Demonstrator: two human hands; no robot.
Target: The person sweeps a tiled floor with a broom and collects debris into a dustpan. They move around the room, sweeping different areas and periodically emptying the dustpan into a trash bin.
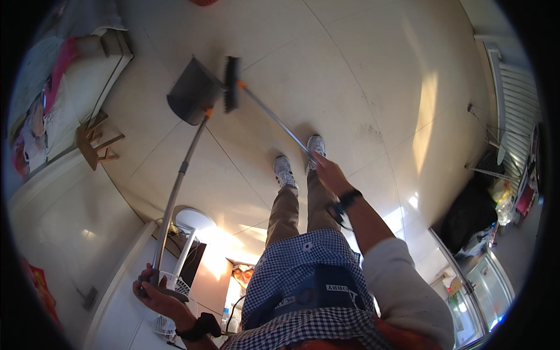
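My left hand [166,303], at the lower left, is wrapped round the top of a long grey handle. That handle runs up to a dark grey dustpan [191,92] with an orange joint, down by the tiled floor [326,87]. My right hand [330,175] grips the slim pole of a broom [273,115] in front of my shoes. The broom's black bristle head [231,81] is slightly blurred and stands at the dustpan's right side, by its opening. Whether the bristles touch the pan, I cannot tell.
A small wooden stool [93,143] stands at the left beside a white cabinet [96,76] with cloths on it. White radiator bars [513,105] run along the right wall, with a black bag [469,213] and plastic bags below. Behind my left arm is a white wire basket [169,286].
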